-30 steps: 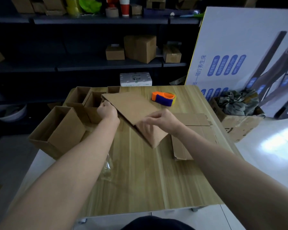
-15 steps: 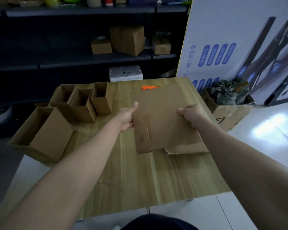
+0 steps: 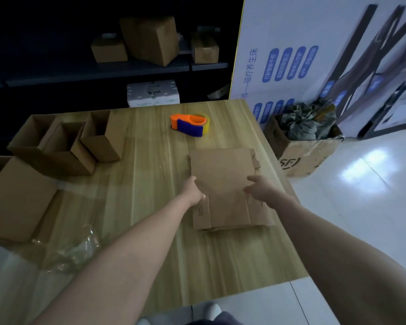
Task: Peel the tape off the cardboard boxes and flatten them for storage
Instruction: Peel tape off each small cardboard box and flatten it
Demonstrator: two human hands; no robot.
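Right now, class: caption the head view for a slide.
Left hand and right hand at the flattened boxes; open boxes wait on the table.

stockroom | dark shelving (image 3: 136, 69) holding cardboard boxes (image 3: 150, 38) | tape dispenser (image 3: 189, 124) on wooden table (image 3: 145, 174)

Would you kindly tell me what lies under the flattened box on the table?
Edges of more flat cardboard stick out at the flattened box's right and near sides. The rest is covered; the number of pieces is unclear.

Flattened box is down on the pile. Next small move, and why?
Probably leave it and reach the left hand to the nearest open box: the flattened box already lies flat on the stack, while several boxes stand unflattened at left.
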